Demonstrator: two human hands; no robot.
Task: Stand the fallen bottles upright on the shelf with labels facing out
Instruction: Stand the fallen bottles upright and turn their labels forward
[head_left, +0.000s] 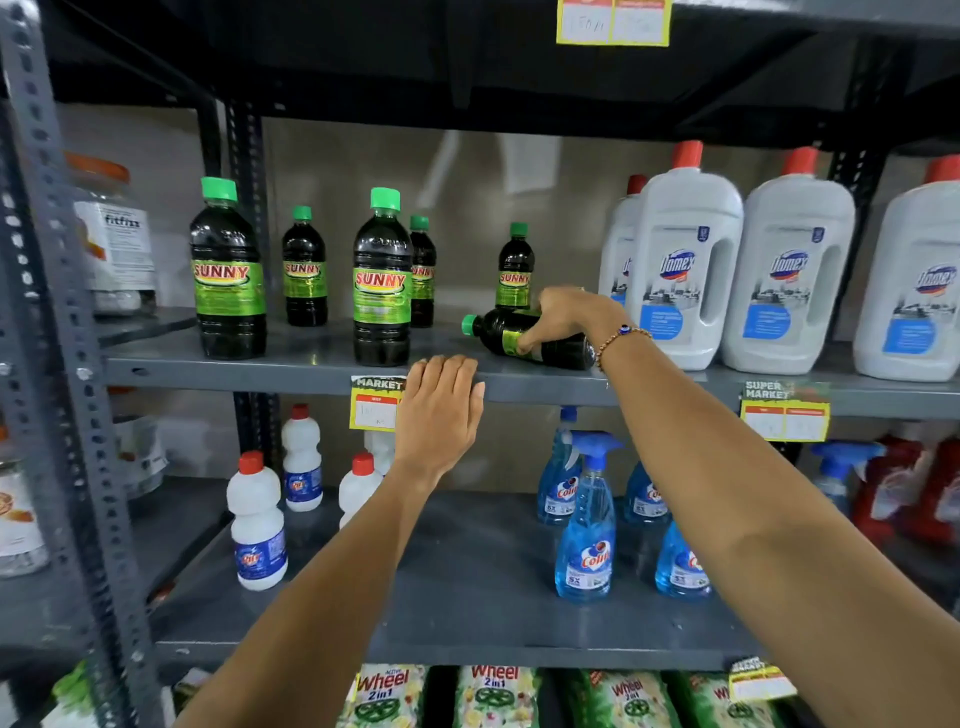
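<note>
Right hand is down on the fallen bottle, fingers curled over its middle and gripping it where it lies on its side on the shelf, green cap pointing left, dark liquid inside, the green label partly under the fingers. A beaded bracelet sits on that wrist. Left hand is flat and open, fingers together, resting on the front lip of the same shelf, holding nothing, just beside a yellow price tag.

Along that shelf, five Sunny bottles stand upright with labels out, all filled with the same dark liquid under green caps: a big one at far left, a smaller one behind it, another big one in the middle, a small one tucked behind that, and one more right behind the fallen bottle. To the right stand white Domex jugs with red caps; their contents cannot be seen through the plastic.

Shelf below: white bottles with red caps on the left, clear Colin spray bottles of blue liquid on the right. Lowest level, green Wheel packets
</note>
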